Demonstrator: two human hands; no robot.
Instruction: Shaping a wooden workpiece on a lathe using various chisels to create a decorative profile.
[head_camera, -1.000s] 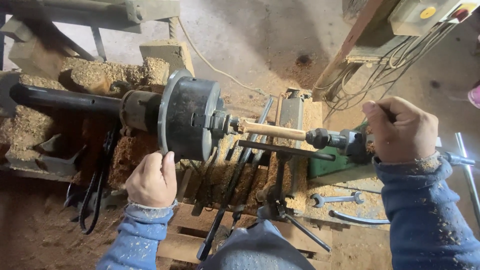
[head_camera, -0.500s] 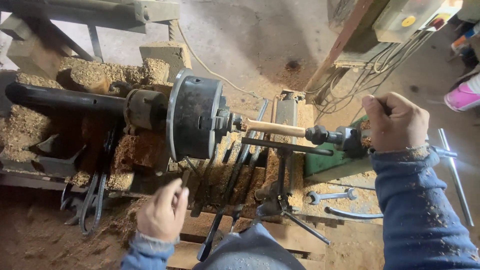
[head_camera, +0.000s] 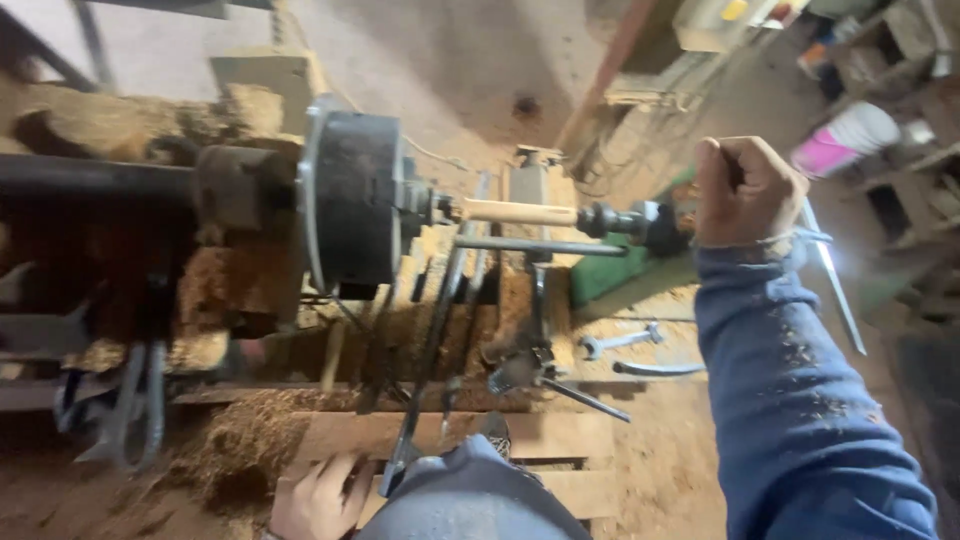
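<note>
Since a moment ago our left hand (head_camera: 318, 497) has dropped from beside the lathe's dark round chuck (head_camera: 350, 200) to the bottom edge of the view, where it rests on a wooden plank (head_camera: 450, 435) next to a long dark tool handle (head_camera: 425, 370); we cannot tell whether its fingers grip anything. Our right hand (head_camera: 745, 192) is closed in a fist around the tailstock handle, which is mostly hidden. The pale wooden spindle (head_camera: 520, 212) sits clamped between chuck and tailstock (head_camera: 625, 222), just left of the right fist and well above the left hand. A wrench (head_camera: 620, 342) lies on the sawdust below.
</note>
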